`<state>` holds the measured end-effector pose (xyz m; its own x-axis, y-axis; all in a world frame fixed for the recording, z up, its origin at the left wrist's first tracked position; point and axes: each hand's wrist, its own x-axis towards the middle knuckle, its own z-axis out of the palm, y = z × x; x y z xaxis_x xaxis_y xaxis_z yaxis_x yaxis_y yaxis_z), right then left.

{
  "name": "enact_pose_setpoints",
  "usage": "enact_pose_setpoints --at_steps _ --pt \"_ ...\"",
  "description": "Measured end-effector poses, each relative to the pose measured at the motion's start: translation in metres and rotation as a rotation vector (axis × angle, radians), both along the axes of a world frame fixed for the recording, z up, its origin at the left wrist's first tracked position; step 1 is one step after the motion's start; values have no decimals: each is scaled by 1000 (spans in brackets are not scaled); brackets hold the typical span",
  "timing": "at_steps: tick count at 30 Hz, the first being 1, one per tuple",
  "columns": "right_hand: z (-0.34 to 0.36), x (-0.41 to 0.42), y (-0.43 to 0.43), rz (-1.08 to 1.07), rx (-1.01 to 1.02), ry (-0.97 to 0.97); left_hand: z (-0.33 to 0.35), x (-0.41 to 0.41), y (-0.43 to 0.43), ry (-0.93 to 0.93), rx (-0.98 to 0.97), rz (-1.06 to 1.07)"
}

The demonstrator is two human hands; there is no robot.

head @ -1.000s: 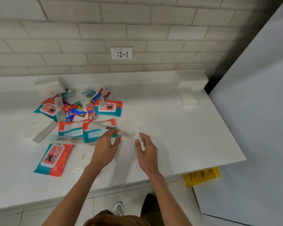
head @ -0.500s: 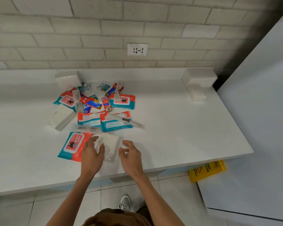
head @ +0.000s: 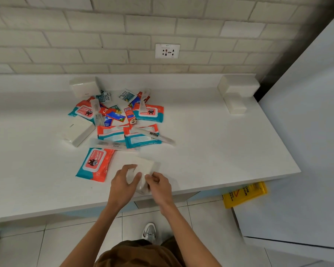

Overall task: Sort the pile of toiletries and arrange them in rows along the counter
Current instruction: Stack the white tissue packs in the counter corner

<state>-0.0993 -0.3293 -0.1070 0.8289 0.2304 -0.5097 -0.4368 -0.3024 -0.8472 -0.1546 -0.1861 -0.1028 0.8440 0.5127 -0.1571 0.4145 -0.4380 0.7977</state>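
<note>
both hands grasp a white pack [head: 143, 165] near the worktop's [head: 220, 151] front edge. the left hand [head: 122, 183] curls over its near left corner and the right hand [head: 159, 185] pinches its near edge. a wipes pack [head: 94, 164] lies just left of it, and the pile [head: 123, 120] sits farther back.
</note>
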Motion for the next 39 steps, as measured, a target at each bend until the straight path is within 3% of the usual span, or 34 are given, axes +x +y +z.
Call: enact_pose_setpoints --at_steps 10,18,22,28,39 --pt "7 2 -21 -190 193 16 11 11 -21 86 -21 -69" --pt "14 0 -26 27 15 -260 12 12 -16 11 -462 -45" --pt "10 1 -20 78 -45 -385 13 10 -17 -107 -363 -81" --pt "-1 0 -8 173 -186 -535 1 6 -5 -76 49 -51" --pt "-13 23 -50 310 -320 -640 0 21 -37 53 -144 -100"
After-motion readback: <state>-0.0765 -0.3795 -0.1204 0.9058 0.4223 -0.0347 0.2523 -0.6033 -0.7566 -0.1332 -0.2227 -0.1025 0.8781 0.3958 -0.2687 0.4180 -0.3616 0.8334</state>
